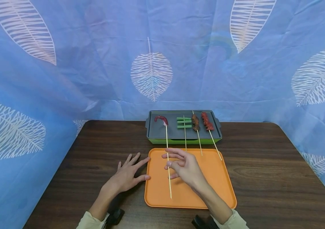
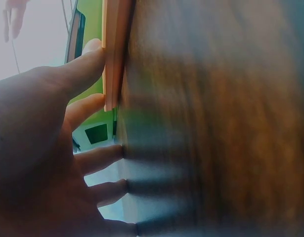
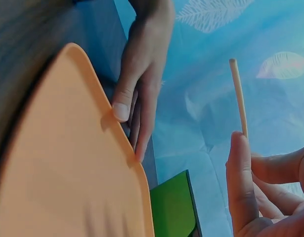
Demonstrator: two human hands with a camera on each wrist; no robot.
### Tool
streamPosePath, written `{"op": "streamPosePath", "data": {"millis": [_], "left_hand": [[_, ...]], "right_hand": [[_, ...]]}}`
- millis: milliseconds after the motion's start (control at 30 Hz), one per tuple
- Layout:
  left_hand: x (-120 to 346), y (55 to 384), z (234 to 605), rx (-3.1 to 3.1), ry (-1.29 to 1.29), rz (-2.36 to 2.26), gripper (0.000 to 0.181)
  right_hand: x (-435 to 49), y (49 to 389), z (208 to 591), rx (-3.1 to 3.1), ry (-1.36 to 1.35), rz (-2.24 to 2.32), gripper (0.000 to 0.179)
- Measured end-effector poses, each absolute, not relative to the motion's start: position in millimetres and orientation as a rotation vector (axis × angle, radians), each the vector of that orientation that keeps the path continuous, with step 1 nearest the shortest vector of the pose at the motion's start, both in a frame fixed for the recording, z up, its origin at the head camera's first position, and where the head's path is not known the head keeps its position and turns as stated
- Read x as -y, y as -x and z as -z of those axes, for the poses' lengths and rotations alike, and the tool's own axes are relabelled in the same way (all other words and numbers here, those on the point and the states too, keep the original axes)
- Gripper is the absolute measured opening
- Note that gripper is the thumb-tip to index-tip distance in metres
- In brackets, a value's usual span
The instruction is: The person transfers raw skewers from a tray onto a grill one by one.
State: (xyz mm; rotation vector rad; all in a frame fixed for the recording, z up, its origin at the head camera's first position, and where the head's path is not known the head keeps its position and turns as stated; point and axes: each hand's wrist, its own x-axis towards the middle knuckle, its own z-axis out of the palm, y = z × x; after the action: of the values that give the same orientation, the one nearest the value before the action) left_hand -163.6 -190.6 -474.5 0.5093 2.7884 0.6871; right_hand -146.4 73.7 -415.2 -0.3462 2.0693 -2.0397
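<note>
My right hand (image 1: 188, 168) pinches the bare wooden stick of a skewer topped with a curled dark-red tentacle (image 1: 163, 119), above an orange tray (image 1: 221, 183). The tentacle end appears over the left part of a dark grill pan (image 1: 155, 132); whether it touches the pan I cannot tell. In the right wrist view, the stick's end (image 3: 238, 94) sticks out past the thumb. With fingers spread, my left hand (image 1: 124, 178) touches the tray's left edge with thumb and index finger. Its other fingertips meet the table in the left wrist view.
A green-bean skewer (image 1: 184, 122), a brown meat skewer (image 1: 195, 122) and a red meat skewer (image 1: 207, 121) lie on the pan, their sticks reaching toward the tray. The pan has a green base (image 1: 162, 141). Behind the wooden table (image 1: 265, 165) hangs a blue leaf-print cloth (image 1: 196, 79).
</note>
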Motion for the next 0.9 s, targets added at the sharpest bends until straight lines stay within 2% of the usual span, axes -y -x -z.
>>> {"op": "streamPosePath", "data": {"millis": [400,900], "left_hand": [[190.9,164.0,475.4,-2.808,-0.497,-0.668,0.070],[189.4,165.6,475.9,-2.788,-0.499,-0.668,0.070]], "right_hand": [[-49.6,174.5,425.2,-2.104,0.190,2.082,0.042],[-39.6,192.9,430.5,-2.164,0.023,2.041,0.038]]}}
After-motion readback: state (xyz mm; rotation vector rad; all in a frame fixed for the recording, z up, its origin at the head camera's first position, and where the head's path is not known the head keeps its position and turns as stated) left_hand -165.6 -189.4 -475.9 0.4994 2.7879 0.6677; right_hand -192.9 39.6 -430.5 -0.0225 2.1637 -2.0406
